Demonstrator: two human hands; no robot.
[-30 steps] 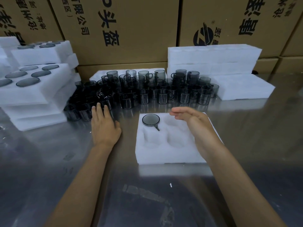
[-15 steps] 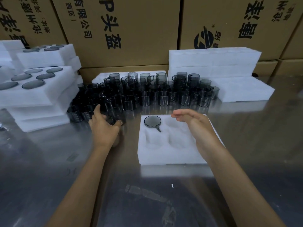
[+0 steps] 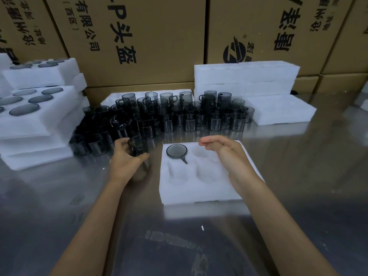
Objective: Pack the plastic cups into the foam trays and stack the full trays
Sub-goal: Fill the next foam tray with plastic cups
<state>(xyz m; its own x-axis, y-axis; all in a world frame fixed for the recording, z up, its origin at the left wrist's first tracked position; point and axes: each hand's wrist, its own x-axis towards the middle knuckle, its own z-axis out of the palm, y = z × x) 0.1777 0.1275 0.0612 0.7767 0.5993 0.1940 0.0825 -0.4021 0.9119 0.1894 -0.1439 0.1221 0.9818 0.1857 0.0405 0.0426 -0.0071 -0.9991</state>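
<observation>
Cup pinched in left hand grip, fingers curled round its wall, just left of foam tray. Right hand slack, holding nothing, above tray. Probably light, stiff, slick; hold by wall, handle hidden.

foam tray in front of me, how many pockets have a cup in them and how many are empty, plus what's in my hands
Pockets of the foam tray with a cup: 1, the seated cup in the far-left pocket
Empty pockets in plain view: 3
Cups in the left hand: 1, the held cup
Cups in the right hand: 0
Total: 2 cups, 4 pockets counted
</observation>
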